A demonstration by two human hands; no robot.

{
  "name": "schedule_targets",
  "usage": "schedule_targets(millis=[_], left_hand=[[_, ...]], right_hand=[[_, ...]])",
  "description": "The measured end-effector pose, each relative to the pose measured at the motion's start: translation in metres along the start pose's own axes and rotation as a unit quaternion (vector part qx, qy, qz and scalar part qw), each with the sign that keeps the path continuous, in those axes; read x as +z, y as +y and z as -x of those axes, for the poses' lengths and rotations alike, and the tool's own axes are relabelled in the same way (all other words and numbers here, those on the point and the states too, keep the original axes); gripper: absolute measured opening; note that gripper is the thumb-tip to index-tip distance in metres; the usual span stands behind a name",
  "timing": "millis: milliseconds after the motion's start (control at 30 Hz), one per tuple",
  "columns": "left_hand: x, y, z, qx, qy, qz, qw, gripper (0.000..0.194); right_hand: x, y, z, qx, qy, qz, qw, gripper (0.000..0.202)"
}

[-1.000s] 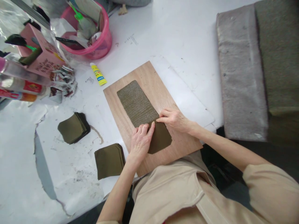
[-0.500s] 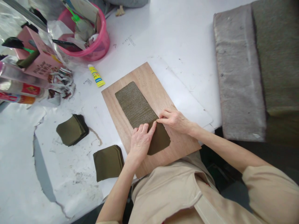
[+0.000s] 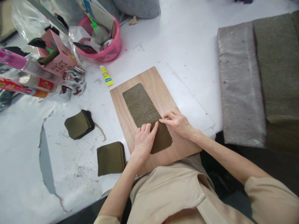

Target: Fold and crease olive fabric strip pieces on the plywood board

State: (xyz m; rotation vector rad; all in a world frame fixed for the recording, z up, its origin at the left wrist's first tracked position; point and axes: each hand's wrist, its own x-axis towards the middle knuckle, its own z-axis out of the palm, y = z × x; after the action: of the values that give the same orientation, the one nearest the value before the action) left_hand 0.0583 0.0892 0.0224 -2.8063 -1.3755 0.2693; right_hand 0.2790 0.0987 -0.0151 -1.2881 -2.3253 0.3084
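Note:
An olive fabric piece (image 3: 142, 104) lies slantwise on a light wooden board (image 3: 120, 109); its upper part looks textured and its lower part smooth. My left hand (image 3: 144, 140) rests on its lower left side, thumb and fingers apart, pressing near the line where the two surfaces meet. From the right, my right hand (image 3: 178, 123) touches the fabric's right edge close to my left thumb or fingertip, its index finger extended and the others curled. Whether it pinches the edge is hard to tell. Two stacks of olive pieces, one nearer (image 3: 111, 158) and one farther (image 3: 79, 124), lie left of the board.
A yellow glue tube (image 3: 106, 76) lies beyond the board. At the upper left are a pink basket (image 3: 109, 51) with tools, a pink box (image 3: 59, 62) and bottles. Folded grey and olive cloth (image 3: 243, 87) sits at the right. The white table covering (image 3: 21, 149) is torn at left.
The camera view has shifted, so most table items appear farther right. Both hands keep nearly the same places on the fabric, with the right index fingertip slightly closer to the left hand.

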Motion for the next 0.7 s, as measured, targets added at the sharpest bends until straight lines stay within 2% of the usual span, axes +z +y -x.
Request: schedule_targets(millis=[100, 200, 367, 433, 567, 700], left_hand=[[0.013, -0.005, 0.022, -0.049, 0.044, 0.022, 0.998, 0.051], [0.024, -0.013, 0.045, -0.119, 0.087, 0.043, 0.988, 0.039], [0.03, -0.025, 0.069, -0.178, 0.154, 0.129, 0.963, 0.021], [0.028, -0.027, 0.071, -0.187, 0.171, 0.157, 0.955, 0.019], [0.025, -0.025, 0.062, -0.173, 0.182, 0.173, 0.953, 0.018], [0.022, -0.019, 0.046, -0.144, 0.186, 0.165, 0.958, 0.018]], right_hand=[[0.001, 0.0, 0.003, -0.005, -0.004, 0.014, 1.0, 0.031], [0.002, 0.003, 0.005, -0.005, -0.003, 0.013, 1.0, 0.031], [0.0, -0.005, -0.001, 0.045, 0.044, -0.038, 0.997, 0.024], [-0.003, -0.013, -0.009, 0.049, 0.033, -0.043, 0.997, 0.019], [-0.006, -0.029, -0.029, 0.021, -0.054, 0.009, 0.998, 0.008], [-0.007, -0.032, -0.047, 0.037, -0.122, 0.032, 0.991, 0.008]])
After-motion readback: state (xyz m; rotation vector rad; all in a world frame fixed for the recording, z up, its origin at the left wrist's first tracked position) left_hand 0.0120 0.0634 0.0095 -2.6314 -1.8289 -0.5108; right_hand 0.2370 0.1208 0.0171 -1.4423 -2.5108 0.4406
